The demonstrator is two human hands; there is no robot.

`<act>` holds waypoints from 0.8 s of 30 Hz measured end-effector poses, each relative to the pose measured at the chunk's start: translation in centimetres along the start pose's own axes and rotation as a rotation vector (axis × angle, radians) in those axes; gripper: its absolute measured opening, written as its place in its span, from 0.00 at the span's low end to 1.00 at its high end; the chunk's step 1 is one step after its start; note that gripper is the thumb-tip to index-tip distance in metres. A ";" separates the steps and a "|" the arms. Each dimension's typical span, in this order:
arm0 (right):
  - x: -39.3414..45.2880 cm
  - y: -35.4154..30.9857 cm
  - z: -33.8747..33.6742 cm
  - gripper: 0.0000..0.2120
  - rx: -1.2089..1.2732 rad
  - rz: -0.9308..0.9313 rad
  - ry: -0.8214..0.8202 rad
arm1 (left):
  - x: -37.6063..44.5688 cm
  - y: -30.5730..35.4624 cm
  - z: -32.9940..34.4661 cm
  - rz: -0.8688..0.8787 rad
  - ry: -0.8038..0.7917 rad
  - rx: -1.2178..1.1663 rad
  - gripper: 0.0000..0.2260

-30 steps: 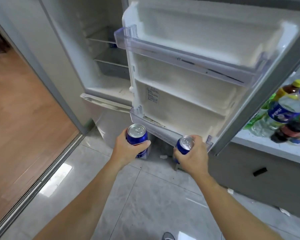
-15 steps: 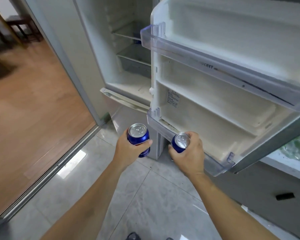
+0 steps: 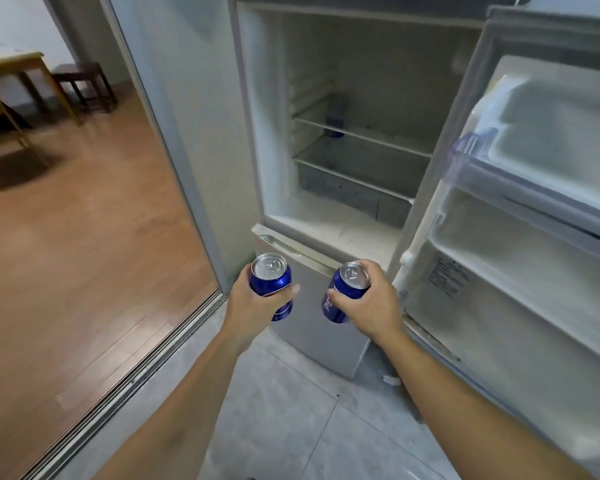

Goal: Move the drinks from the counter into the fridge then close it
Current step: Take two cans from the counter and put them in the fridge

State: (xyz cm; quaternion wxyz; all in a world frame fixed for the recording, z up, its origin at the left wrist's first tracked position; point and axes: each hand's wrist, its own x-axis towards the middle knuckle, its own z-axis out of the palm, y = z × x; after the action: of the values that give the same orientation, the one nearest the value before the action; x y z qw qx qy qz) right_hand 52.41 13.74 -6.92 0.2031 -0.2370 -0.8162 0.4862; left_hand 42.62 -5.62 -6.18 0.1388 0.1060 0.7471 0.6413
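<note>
Two blue cans are held upright before the open fridge: the left can is grasped by the left hand, the right can by the right hand, fingers curled around each.

fridge door cut off right; shelf item blurred

2 blue drink cans with silver tops are held upright in front of the fridge's closed lower door; the left can stands nearly vertical, the right can tilts slightly with its top toward the fridge; both tabs look unopened; the fridge stands with its upper door swung wide to the right; another dark blue can stands far back on a wire shelf inside.
</note>
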 end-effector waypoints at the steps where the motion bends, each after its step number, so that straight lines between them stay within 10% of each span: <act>1: 1.1 -0.8 1.0 0.29 0.006 0.006 0.009 | 1.5 0.1 -1.0 -0.004 -0.020 -0.004 0.32; 24: 31.8 -2.1 10.2 0.30 0.145 0.143 0.410 | 32.5 1.8 1.5 -0.030 -0.234 -0.038 0.36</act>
State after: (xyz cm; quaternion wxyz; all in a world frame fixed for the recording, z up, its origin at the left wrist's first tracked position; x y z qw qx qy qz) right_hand 20.67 24.31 -6.39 0.3464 -0.3727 -0.7019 0.4985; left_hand 12.60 6.97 -6.93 0.2364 0.1664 0.7151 0.6365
